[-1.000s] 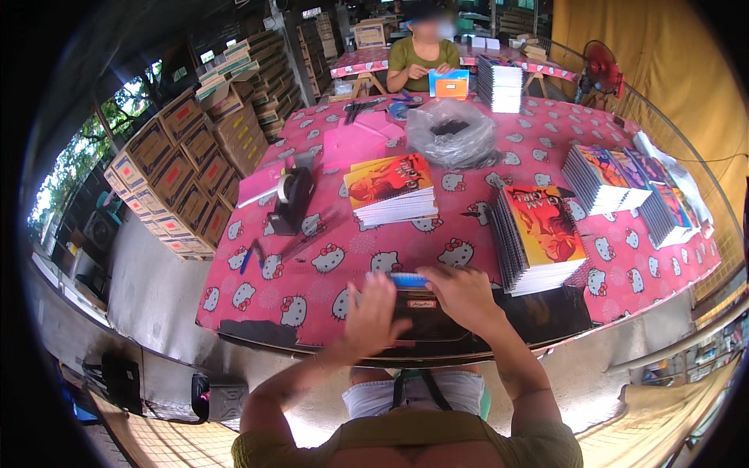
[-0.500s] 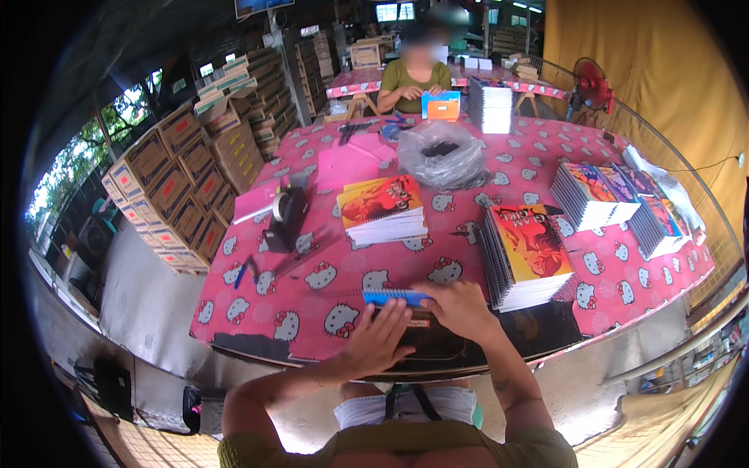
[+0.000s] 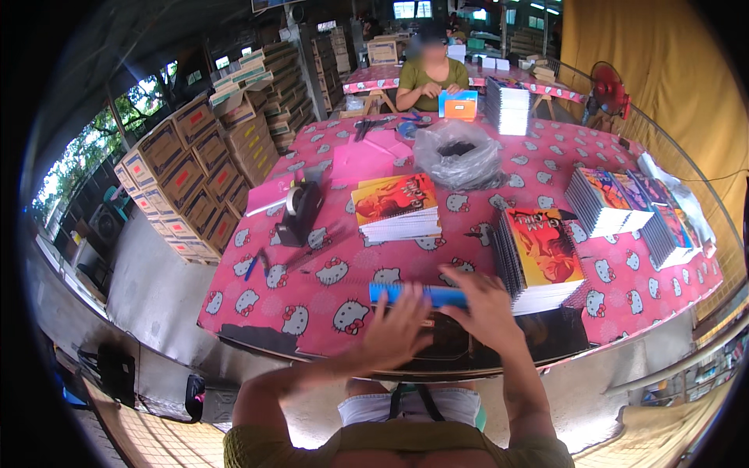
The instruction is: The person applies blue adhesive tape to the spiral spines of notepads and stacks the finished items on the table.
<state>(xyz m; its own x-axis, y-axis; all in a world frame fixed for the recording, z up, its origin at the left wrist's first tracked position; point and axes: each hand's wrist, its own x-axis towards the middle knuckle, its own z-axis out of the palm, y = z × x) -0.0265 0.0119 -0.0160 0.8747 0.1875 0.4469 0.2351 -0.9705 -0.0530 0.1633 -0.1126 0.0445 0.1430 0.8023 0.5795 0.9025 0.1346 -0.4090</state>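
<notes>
A narrow blue piece [image 3: 427,296] lies at the near edge of the table in front of me, with a wire coil along its far side, like part of a spiral notebook. My left hand [image 3: 396,331] is open, its slightly blurred fingers spread over the left part of the blue piece. At its right end my right hand [image 3: 485,308] is open too, thumb and fingers apart. Hands hide much of what is below the blue strip. Just right of my right hand stands a tall stack of spiral notebooks [image 3: 542,249] with red and yellow covers.
Beyond my hands sit a smaller notebook stack [image 3: 396,204], a tape dispenser [image 3: 300,214], a plastic bag [image 3: 456,160] and pink sheets [image 3: 363,160]. More notebooks [image 3: 605,199] stand at the right. Pens [image 3: 256,265] lie left. Across the table a person [image 3: 433,78] handles a blue-and-orange notebook [image 3: 459,107].
My right hand has lifted its fingers and moved right along the blue piece, baring more of it. My left hand's fingers have spread. The whole view has shifted slightly.
</notes>
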